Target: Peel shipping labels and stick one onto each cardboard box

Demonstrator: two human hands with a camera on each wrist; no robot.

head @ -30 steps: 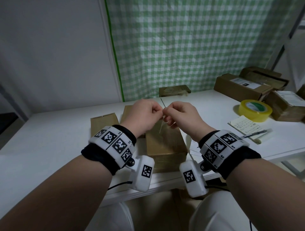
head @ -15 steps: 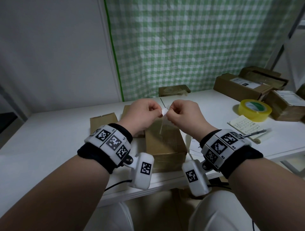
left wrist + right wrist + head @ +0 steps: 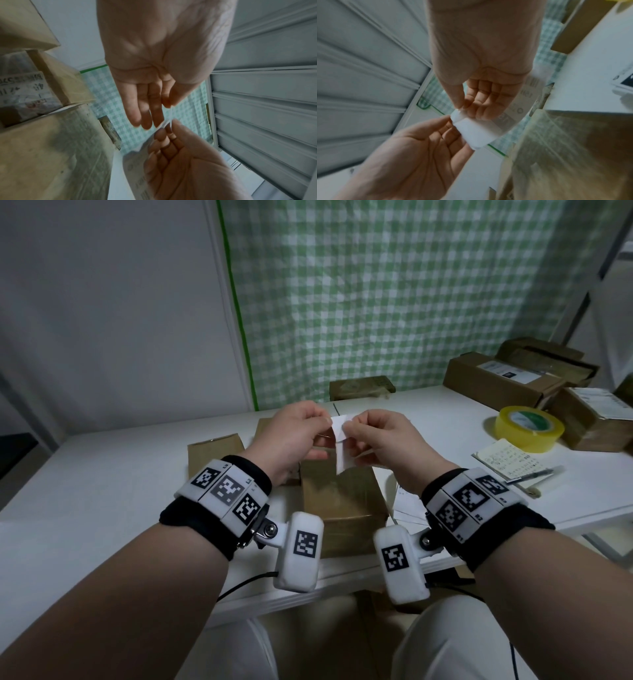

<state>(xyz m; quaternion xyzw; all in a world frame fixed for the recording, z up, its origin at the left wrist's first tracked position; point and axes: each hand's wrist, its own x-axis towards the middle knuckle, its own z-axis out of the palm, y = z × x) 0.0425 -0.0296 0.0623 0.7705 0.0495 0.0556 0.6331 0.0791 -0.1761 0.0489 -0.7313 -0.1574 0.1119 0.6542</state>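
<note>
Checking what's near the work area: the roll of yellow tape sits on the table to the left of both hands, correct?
Not quite. In the head view the roll of yellow tape sits on the table to the right of both hands, beyond the right hand.

- The room is sitting in dim, cool, even light; colours are looking greyish-green.
- In the head view, the table (image 3: 102, 481) is catching the most light, and no glare is showing on it.
- Soft shadows are falling under the left hand (image 3: 294, 436) and right hand (image 3: 387, 440), onto the box (image 3: 339, 501) at the table's near edge.
- The head view is bending straight lines near its edges; the forearms are swelling large at the bottom corners.
- Both wrist views are stretching heavily toward their borders.
- In the right wrist view, the label (image 3: 471, 131) is smearing with motion blur and the box is looking soft.
- The left wrist view is staying sharper, though grainy in its dark parts.
</note>
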